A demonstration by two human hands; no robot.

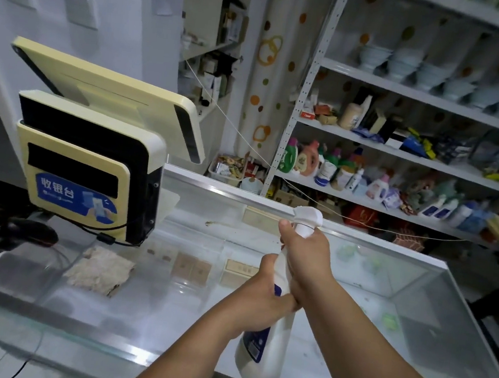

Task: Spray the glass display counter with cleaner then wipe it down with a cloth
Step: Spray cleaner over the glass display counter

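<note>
A white spray bottle (257, 357) with a blue label is held upright above the glass display counter (165, 313). My right hand (305, 257) grips its neck just under the white trigger head, which points away toward the far edge. Lower down, my left hand (263, 302) wraps around the bottle's body. A beige, fuzzy cloth (99, 271) lies flat on the glass to the left, apart from both hands.
A cream cash-register terminal (88, 170) with two screens stands at the counter's left, a black barcode scanner (2, 241) beside it. Shelves (401, 156) with bottles and bowls fill the back right. Small boxes show under the glass.
</note>
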